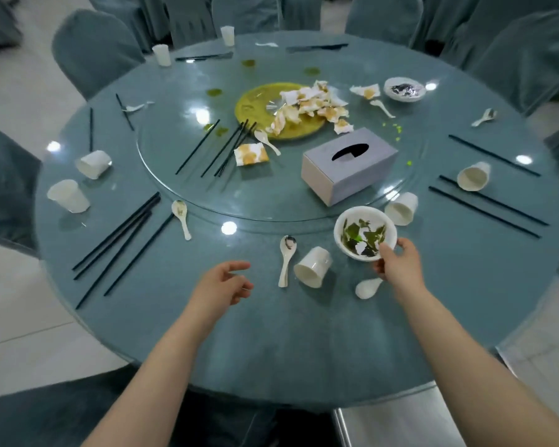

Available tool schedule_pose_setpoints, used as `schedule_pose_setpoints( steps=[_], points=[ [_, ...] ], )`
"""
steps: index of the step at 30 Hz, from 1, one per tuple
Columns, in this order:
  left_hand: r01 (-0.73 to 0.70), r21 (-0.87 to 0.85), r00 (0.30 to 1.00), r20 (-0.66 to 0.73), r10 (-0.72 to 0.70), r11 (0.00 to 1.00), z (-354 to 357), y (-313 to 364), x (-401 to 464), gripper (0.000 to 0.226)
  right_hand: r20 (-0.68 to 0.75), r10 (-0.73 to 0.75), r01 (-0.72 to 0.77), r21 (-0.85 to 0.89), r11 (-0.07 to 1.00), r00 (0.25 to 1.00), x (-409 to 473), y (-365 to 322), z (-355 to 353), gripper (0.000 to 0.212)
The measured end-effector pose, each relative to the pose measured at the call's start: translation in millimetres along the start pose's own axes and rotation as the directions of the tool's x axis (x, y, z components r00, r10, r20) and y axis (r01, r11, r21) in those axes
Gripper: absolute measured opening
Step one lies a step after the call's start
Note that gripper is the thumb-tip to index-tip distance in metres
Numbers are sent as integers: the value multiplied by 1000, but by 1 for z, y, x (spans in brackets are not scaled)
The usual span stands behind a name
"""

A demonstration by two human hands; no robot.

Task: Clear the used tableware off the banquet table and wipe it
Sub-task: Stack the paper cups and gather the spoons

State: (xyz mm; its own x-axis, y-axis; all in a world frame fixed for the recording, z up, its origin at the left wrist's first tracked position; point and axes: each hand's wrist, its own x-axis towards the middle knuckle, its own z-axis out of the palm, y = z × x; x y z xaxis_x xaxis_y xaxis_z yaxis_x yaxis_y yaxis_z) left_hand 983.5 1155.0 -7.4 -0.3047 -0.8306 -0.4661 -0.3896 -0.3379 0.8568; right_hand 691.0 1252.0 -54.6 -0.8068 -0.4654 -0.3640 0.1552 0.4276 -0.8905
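My right hand [397, 261] grips the near rim of a white bowl [346, 232] holding green scraps and bits of paper, thumb inside the rim. My left hand [225, 283] hovers over the round blue-green table [207, 333] with loosely curled fingers and holds nothing. Between my hands lie a white spoon [286, 258] and a tipped white cup [313, 266]. Another spoon [368, 288] lies just below my right hand. A fallen cup [402, 208] rests behind the bowl.
A grey tissue box [347, 164] stands on the glass turntable [255, 201] beside a yellow plate [255, 108] heaped with stained napkins. Black chopsticks [120, 240], more cups [68, 195] and a far bowl [404, 89] are scattered about. Covered chairs [94, 50] ring the table.
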Motion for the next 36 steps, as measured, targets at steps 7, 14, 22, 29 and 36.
schedule_pose_setpoints(
  steps=[7, 14, 22, 29, 36],
  points=[
    [-40, 145, 998, 52, 33, 989, 45, 1, 42, 27, -8, -80, 76, -211, 975, 997, 38, 24, -4, 29],
    [-108, 341, 987, 148, 60, 934, 90, -5, 79, 35, -189, -198, 126, -339, 932, 962, 80, 27, -29, 34],
    [-198, 584, 980, 145, 139, 787, 117, -9, 102, 25, -174, -178, 82, -449, 890, 969, 134, 17, -23, 55],
    [-224, 677, 967, 63, 248, 701, 120, -7, 99, 14, -229, -250, 120, -464, 878, 941, 152, 16, -19, 11],
    [-130, 613, 991, 88, 97, 779, 117, -4, 90, 15, -310, -288, 201, -284, 938, 906, 136, 0, -25, 11]
  ],
)
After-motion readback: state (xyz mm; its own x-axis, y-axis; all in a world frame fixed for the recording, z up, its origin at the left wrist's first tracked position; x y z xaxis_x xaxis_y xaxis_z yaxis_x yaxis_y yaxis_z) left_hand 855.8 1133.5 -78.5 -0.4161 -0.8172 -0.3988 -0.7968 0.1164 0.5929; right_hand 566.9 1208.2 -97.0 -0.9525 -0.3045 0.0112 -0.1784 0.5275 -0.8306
